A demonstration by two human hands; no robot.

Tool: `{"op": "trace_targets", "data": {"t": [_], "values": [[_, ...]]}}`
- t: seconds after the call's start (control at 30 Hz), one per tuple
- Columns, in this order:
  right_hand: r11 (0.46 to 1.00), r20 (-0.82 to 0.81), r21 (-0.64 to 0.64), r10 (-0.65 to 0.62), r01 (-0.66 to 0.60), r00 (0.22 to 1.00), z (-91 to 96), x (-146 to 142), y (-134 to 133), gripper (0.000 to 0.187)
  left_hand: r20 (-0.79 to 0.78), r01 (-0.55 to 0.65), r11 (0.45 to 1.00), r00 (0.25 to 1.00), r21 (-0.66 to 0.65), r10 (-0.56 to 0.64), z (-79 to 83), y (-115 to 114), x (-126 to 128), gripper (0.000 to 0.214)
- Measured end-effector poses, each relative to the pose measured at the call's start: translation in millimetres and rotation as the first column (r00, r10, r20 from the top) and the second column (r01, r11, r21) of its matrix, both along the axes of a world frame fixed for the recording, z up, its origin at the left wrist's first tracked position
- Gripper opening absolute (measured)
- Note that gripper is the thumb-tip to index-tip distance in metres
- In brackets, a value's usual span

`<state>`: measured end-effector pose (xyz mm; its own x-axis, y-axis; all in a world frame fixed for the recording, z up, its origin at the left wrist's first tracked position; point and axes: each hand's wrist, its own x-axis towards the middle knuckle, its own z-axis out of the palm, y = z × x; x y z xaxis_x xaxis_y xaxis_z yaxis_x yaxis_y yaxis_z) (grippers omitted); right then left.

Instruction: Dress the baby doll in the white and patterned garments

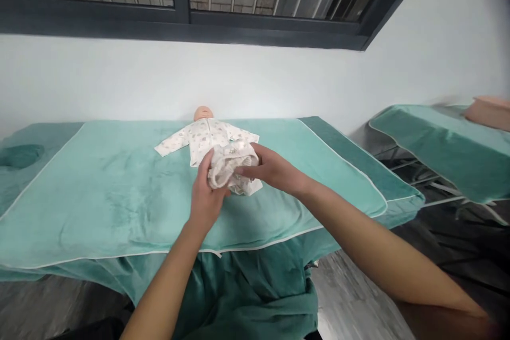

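A baby doll [203, 113] lies on its back on the teal-covered table [99, 191], head toward the wall. It wears a white patterned top [207, 135] with sleeves spread out. Over its lower body my hands bunch up white patterned trousers [235, 162]. My left hand [205, 194] grips the near side of the bunched cloth. My right hand [274, 170] holds its right side, fingers curled into the fabric. The doll's legs are hidden under the cloth and my hands.
A second teal-covered table [438, 143] stands at the right with a flesh-coloured object [488, 110] on it. A gap of grey floor [358, 297] separates the tables. A white wall and dark window frame run behind. A round pillow shape [19, 155] sits far left.
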<state>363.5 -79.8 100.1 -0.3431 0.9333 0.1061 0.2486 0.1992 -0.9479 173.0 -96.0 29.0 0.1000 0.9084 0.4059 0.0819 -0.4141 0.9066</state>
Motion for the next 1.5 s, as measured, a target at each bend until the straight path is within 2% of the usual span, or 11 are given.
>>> {"op": "trace_targets", "data": {"t": [0.13, 0.23, 0.43, 0.53, 0.63, 0.8, 1.03, 1.17, 1.27, 1.4, 1.5], "values": [[0.971, 0.192, 0.228, -0.111, 0.066, 0.975, 19.6, -3.7, 10.3, 0.047, -0.096, -0.194, 0.969, 0.973, 0.156, 0.211, 29.8, 13.5, -33.1, 0.027], [0.885, 0.294, 0.464, -0.114, -0.038, 0.949, 45.7, -3.8, 14.3, 0.029, -0.108, -0.305, 0.911, 0.933, 0.278, 0.345, 63.2, 22.8, -50.3, 0.024], [0.674, 0.314, 0.73, -0.185, -0.112, 0.931, 92.4, -9.1, 11.7, 0.028, -0.096, -0.308, 0.797, 0.906, 0.519, 0.412, 124.6, 26.4, -62.1, 0.024], [0.685, 0.263, 0.727, -0.202, -0.056, 0.943, 99.1, -13.7, 7.2, 0.028, -0.098, -0.268, 0.768, 0.914, 0.582, 0.394, 138.2, 18.3, -58.7, 0.027], [0.736, 0.218, 0.677, -0.196, -0.004, 0.956, 96.1, -18.9, 5.5, 0.032, -0.27, -0.132, 0.801, 0.899, 0.584, 0.344, 135.4, 11.6, -46.6, 0.041], [0.761, 0.217, 0.643, -0.071, -0.088, 0.974, 84.4, -23.7, 8.1, 0.041, -0.524, 0.024, 0.928, 0.83, 0.371, 0.189, 114.2, 13.5, -28.3, 0.006], [0.919, -0.09, 0.308, 0.286, -0.246, 0.954, 63.0, -15.8, 5.9, 0.05, -0.106, 0.186, 0.981, 0.976, -0.063, -0.192, 122.6, 5.0, -32.4, 0.017], [0.835, 0.01, 0.044, 0.549, -0.549, 0.836, 51.9, -15.0, 8.6, 0.047, 0.053, 0.232, 0.95, 0.973, -0.209, -0.226, 119.4, 3.7, -32.6, 0.02], [0.909, -0.1, 0.029, 0.417, -0.416, 0.903, 44.1, -19.4, 13.6, 0.044, 0.075, 0.321, 0.902, 0.947, -0.29, -0.313, 105.0, 3.8, -29.6, 0.031], [0.981, -0.36, 0.018, 0.187, -0.194, 0.914, 28.8, -28.6, 22.5, 0.05, 0.073, 0.495, 0.76, 0.854, -0.421, -0.516, 85.4, 7.2, -26.7, 0.046], [0.979, -0.376, -0.067, 0.153, -0.191, 0.914, 14.0, -31.0, 24.9, 0.057, 0.197, 0.425, 0.814, 0.905, -0.397, -0.377, 75.7, 16.9, -29.0, 0.05]]}}
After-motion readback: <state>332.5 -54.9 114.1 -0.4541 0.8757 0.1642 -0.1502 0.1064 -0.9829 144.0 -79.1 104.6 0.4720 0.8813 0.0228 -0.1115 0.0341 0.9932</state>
